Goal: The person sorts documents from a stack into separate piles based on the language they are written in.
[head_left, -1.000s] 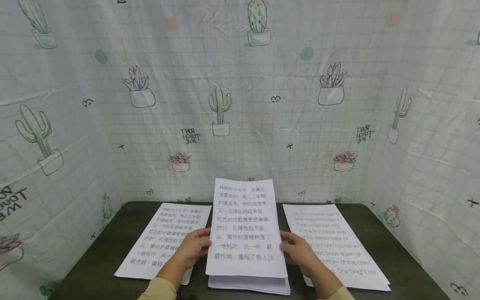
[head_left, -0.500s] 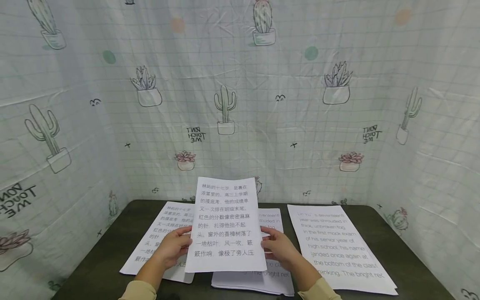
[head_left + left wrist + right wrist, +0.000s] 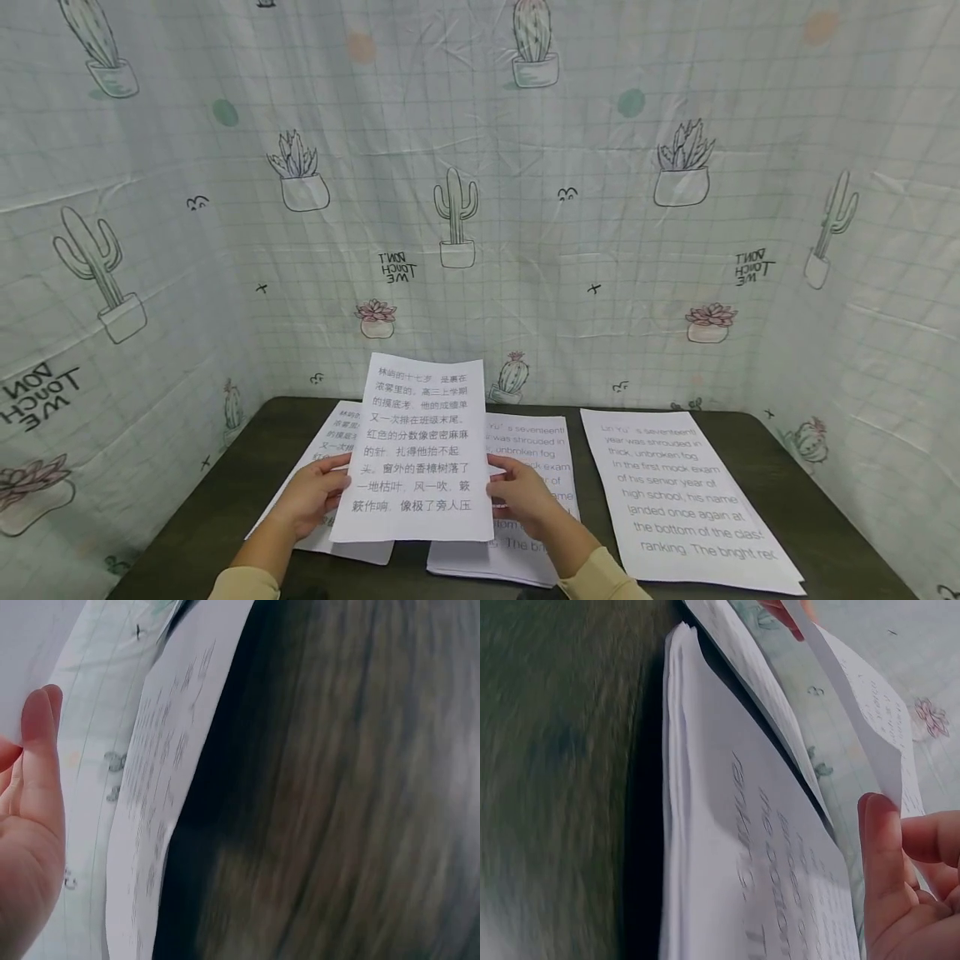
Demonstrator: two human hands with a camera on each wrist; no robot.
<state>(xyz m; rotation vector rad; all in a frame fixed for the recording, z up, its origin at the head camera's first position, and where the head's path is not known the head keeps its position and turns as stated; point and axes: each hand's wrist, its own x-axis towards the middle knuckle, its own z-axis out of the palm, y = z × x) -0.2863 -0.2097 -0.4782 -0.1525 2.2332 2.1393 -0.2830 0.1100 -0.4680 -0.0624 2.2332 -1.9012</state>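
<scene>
Both hands hold up a white sheet of paper printed with large Chinese characters. My left hand pinches its left edge, my right hand its right edge. In the right wrist view the sheet bows a little and stands apart from the paper stack below. That middle stack bears English text on top and is partly covered by the sheet in the head view. To the left, a pile with Chinese text lies mostly behind the sheet and my left hand.
At the right lies another pile of English-printed sheets, slightly fanned at its lower corner. All the piles rest on a dark wood-grain table. A curtain with cactus prints encloses the table at the back and sides.
The sheet has been carried left from over the middle stack to partly over the left pile, both hands moving with it. The middle stack's English top page has come into view.
</scene>
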